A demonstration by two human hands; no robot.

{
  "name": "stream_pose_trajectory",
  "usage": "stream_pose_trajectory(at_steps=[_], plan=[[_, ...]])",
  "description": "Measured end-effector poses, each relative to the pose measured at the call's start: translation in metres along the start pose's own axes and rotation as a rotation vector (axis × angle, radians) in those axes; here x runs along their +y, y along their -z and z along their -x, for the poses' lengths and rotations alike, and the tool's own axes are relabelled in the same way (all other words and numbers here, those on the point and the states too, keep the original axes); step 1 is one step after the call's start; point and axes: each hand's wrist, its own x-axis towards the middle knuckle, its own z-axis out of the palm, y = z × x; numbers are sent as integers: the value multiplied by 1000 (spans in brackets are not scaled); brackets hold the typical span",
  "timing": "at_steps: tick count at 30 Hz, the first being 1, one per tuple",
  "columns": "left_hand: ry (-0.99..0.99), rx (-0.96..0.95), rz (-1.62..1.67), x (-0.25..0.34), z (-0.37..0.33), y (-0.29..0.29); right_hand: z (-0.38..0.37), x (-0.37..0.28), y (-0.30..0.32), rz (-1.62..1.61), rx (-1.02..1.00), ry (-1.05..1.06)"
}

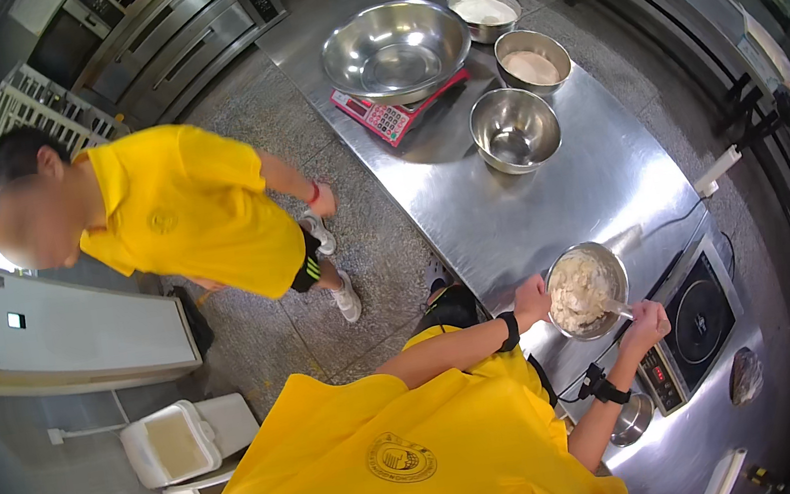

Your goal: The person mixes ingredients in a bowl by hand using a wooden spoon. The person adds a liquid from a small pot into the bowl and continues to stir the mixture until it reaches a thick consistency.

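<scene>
A steel mixing bowl (618, 266) with a pale, lumpy dough mixture (580, 287) in it stands on the steel table in front of me. My left hand (531, 303) is closed on the bowl's left rim. On the other side, my right hand (646, 325) grips the light-coloured handle of a stirring tool (616, 308). The tool's lower end is sunk in the dough, so its kind cannot be made out. Black bands circle both my wrists.
An induction cooker (699, 320) sits right of the bowl, near a small steel bowl (633, 421). A large steel basin (396, 50) rests on a red scale (389, 120), beside an empty bowl (515, 129) and two bowls of powder (533, 63). A person in yellow (182, 201) stands left.
</scene>
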Motion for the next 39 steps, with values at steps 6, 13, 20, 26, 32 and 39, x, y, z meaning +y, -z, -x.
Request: stream_pose_trajectory(at_steps=[6, 13, 20, 26, 32, 39], plan=[[-41, 92, -93, -5, -5, -8, 36, -16, -7, -33, 117, -105], [-112, 102, -124, -22, -11, -12, 86, -48, -44, 235, -237, 115], [-73, -297, -470, -11, -26, 7, 46, -60, -19, -21, -198, 127], [264, -552, 257, 4, -27, 24, 40, -64, -13, -235, -235, -29], [281, -573, 118, -1, -33, 31, 74, -45, -23, -117, -242, -160], [353, -531, 145, 7, -20, 36, 96, -25, -52, 29, -214, 63]])
